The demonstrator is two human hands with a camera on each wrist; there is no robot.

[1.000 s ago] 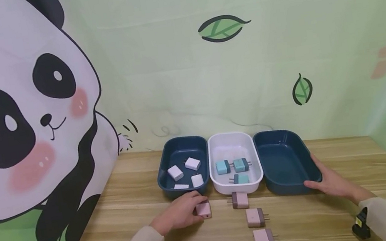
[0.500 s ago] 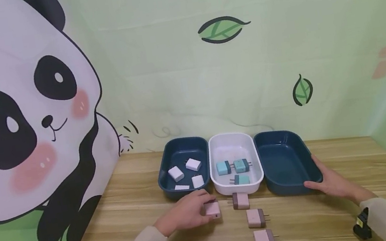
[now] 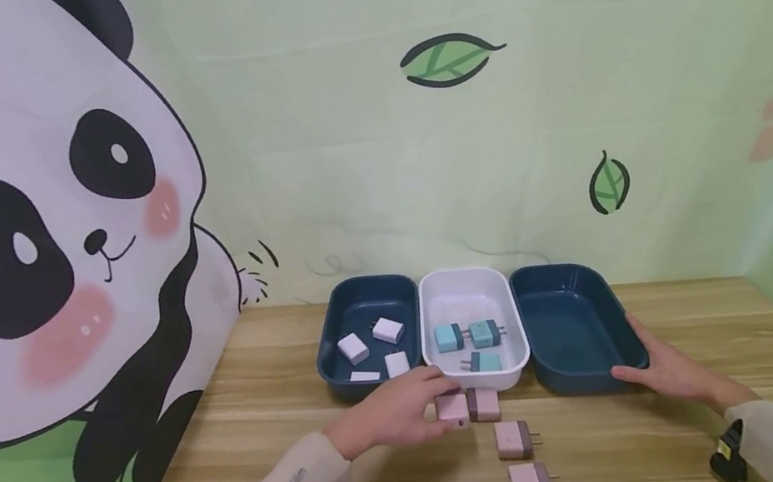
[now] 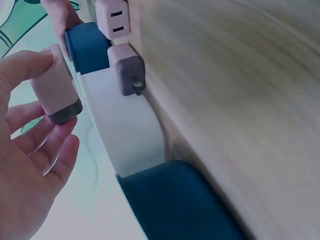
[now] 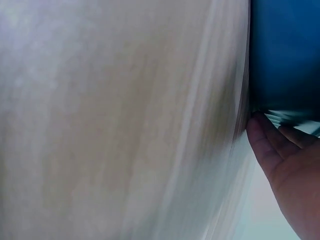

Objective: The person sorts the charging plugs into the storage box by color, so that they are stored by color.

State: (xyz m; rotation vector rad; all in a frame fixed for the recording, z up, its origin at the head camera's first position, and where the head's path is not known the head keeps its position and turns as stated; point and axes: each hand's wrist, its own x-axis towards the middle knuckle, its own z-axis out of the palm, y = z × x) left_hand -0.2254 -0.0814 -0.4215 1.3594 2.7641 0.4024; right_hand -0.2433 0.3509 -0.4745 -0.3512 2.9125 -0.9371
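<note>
Left hand [image 3: 384,418] fingers pinching a boxy matte pink charger [image 3: 452,410]; right hand [image 3: 668,369] flat-fingered against glossy navy tray [image 3: 576,325].

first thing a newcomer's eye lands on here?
Probably the big cartoon panda covering the left wall. Then the three trays in a row at the table's far edge: white chargers in the left navy tray, teal ones in the white tray. Below them, the left hand holds a pink charger beside three more.

Blurred table [image 5: 110,120]; right hand [image 5: 292,170] cut off at edge
</note>
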